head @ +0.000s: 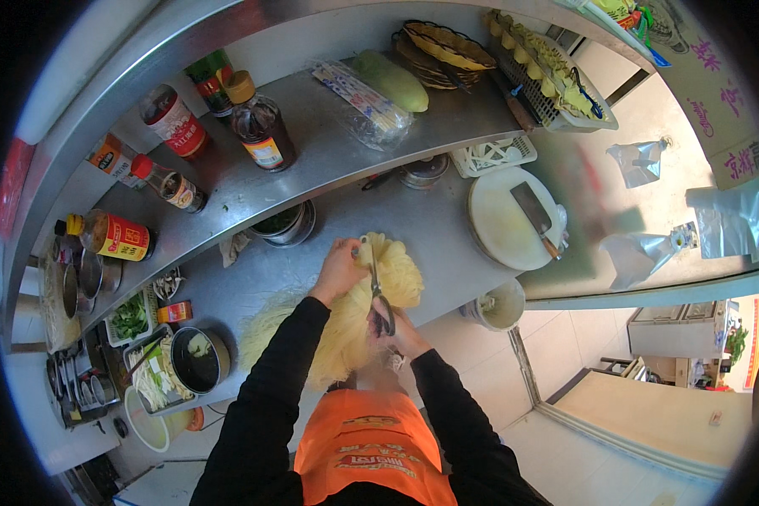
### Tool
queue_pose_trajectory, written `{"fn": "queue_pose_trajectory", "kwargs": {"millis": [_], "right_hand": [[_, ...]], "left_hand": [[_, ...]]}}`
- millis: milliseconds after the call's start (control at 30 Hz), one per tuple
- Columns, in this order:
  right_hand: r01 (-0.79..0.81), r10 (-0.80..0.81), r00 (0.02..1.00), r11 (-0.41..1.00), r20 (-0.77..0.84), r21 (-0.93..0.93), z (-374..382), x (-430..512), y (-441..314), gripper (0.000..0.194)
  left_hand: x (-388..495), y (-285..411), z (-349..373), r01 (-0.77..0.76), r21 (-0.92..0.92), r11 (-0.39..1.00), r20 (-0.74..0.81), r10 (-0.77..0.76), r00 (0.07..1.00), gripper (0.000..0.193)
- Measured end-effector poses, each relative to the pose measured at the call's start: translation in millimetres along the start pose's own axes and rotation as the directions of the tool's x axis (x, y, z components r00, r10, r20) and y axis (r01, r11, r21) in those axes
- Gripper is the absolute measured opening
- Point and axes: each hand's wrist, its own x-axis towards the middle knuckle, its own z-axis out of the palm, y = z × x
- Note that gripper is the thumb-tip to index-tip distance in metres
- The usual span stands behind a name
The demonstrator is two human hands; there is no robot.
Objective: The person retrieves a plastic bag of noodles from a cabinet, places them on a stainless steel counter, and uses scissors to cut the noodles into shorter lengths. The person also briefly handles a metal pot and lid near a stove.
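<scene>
A big bundle of thin, pale yellow dried noodles [329, 345] lies across the near edge of the steel counter, its folded end raised between my hands. My left hand [341, 269] grips the bundle near that looped end. In my right hand [400, 330] are metal scissors [377, 288] with dark handles; their blades point away from me, over the noodle loops. Whether the blades are parted is hard to tell. Loose strands spread to the left of my left forearm.
Right of the noodles, a cleaver [531, 205] rests on a round white chopping board [503, 243]. Below it stands a white bucket [503, 307]. A black pot [199, 360] and a tray of cut vegetables [155, 373] sit at left. Bottles line the steel shelf [316, 152] above the counter.
</scene>
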Motion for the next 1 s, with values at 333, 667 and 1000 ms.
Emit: {"fn": "queue_pose_trajectory", "kwargs": {"millis": [333,667,1000], "right_hand": [[-0.116,0.122,0.992,0.980,0.024,-0.164,-19,7,-38,0.065],[-0.084,0.078,0.993,0.994,0.094,0.068,-28,9,-25,0.041],[-0.051,0.054,0.999,0.952,-0.003,0.301,-9,0,2,0.030]], "left_hand": [[-16,6,13,-0.056,0.104,0.993,-0.075,0.064,0.995,0.048],[-26,10,17,-0.033,0.030,0.999,-0.127,0.037,0.991,0.047],[-26,6,13,-0.107,0.015,0.994,-0.057,0.107,0.993,0.050]]}}
